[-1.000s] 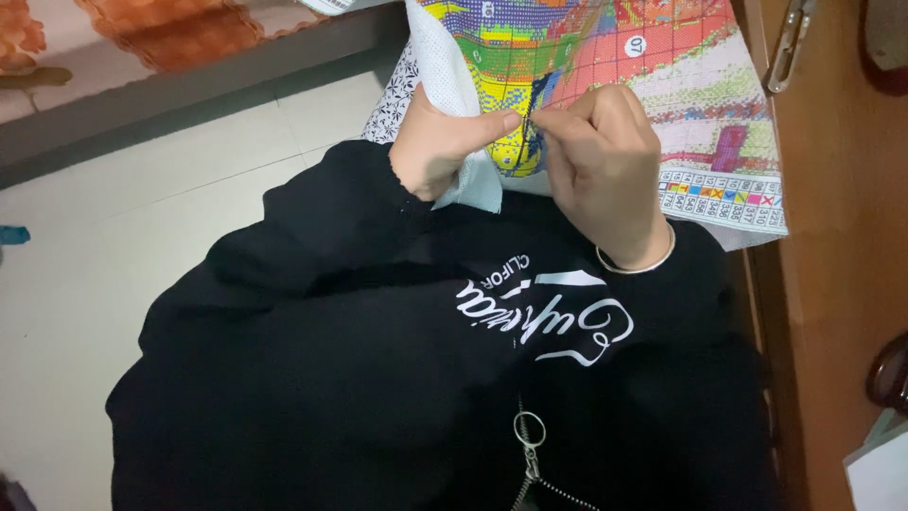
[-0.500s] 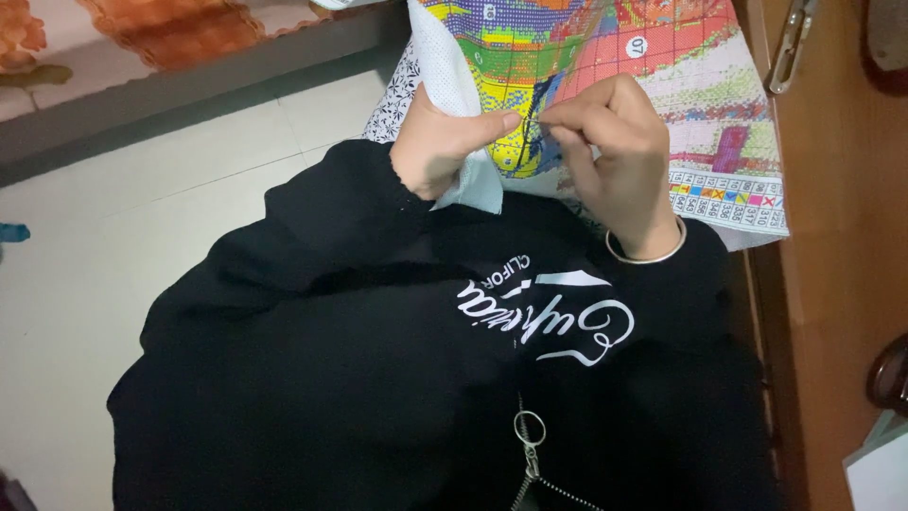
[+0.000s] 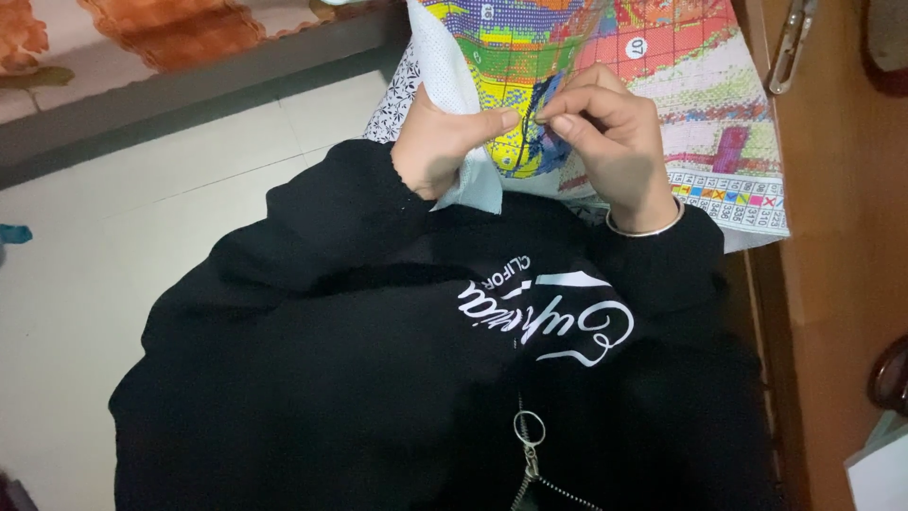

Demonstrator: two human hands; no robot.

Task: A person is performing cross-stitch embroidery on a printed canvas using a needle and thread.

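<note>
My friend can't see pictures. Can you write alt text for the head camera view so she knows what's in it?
A person's two bare hands work on a colourful gridded cross-stitch cloth: the left hand grips its folded white edge while the right hand pinches dark blue thread at the yellow patch. Below are black sweatshirt sleeves, with a pale tiled floor on the left.

Gridded cloth (image 3: 700, 85) in yellow, green, red, pink blocks; dark blue thread (image 3: 532, 128); black sweatshirt (image 3: 378, 378)
</note>
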